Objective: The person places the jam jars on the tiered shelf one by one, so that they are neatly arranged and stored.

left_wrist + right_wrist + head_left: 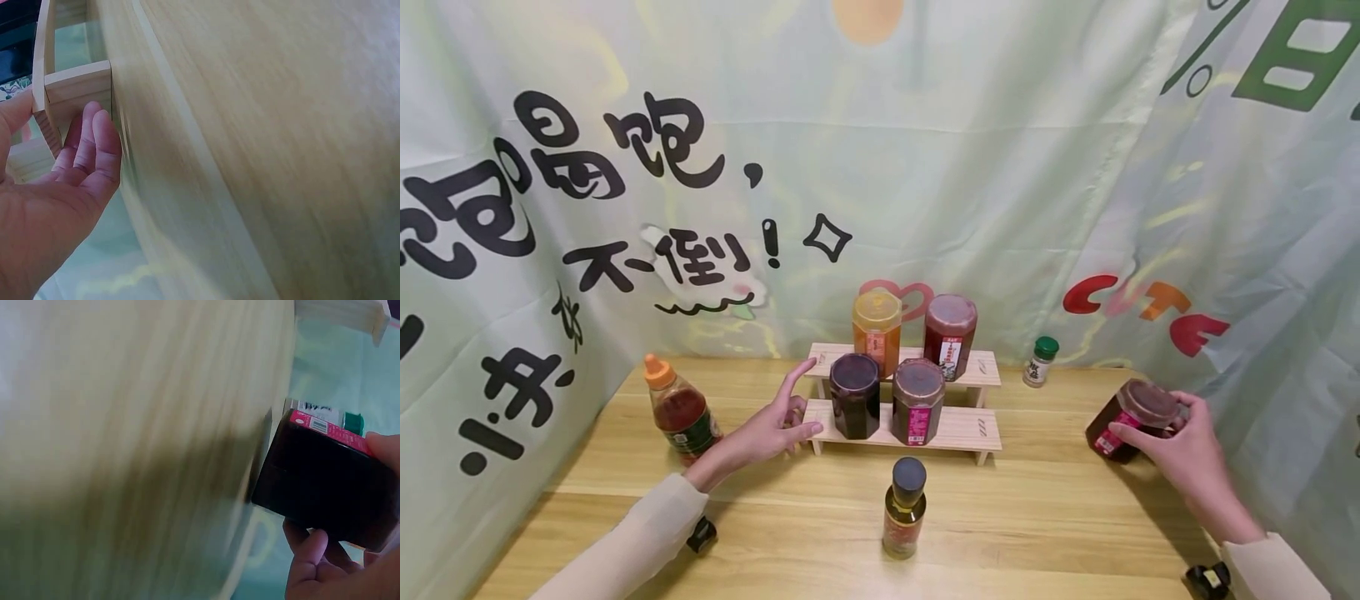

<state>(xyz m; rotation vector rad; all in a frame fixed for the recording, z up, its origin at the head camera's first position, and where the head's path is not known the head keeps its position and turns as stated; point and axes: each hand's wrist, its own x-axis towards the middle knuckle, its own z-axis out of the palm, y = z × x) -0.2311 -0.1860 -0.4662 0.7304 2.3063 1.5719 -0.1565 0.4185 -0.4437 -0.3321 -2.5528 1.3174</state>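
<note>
Landmark: wooden rack [955,427], two steps, at the back middle of the table [1045,508]

Left hand [772,429] is at the rack's left end, fingers straight and spread, gripping nothing. Index points up toward the upper step, thumb lies along the lower step's left edge. Left wrist view: fingertips [100,134] touch the end of the rack's wooden leg

Right hand [1180,446] is well to the right of the rack, fingers curled around a dark jar [1131,419] with a brown lid and a pink label. Jar is tilted, its base at the table; can't tell if it's lifted. Right wrist view shows fingers wrapped under the jar [331,481], view blurred

On the rack:
- upper step: orange jar [877,330] left, red jar [950,335] right
- lower step: black jar [854,394] left, brown jar [917,400] right

Around the rack:
- green-capped shaker [1041,361] just right of the upper step, by the backdrop
- oil bottle [905,507] with a dark cap, in front, upright
- orange-capped bottle [679,410] to the left, beyond the left hand
</note>
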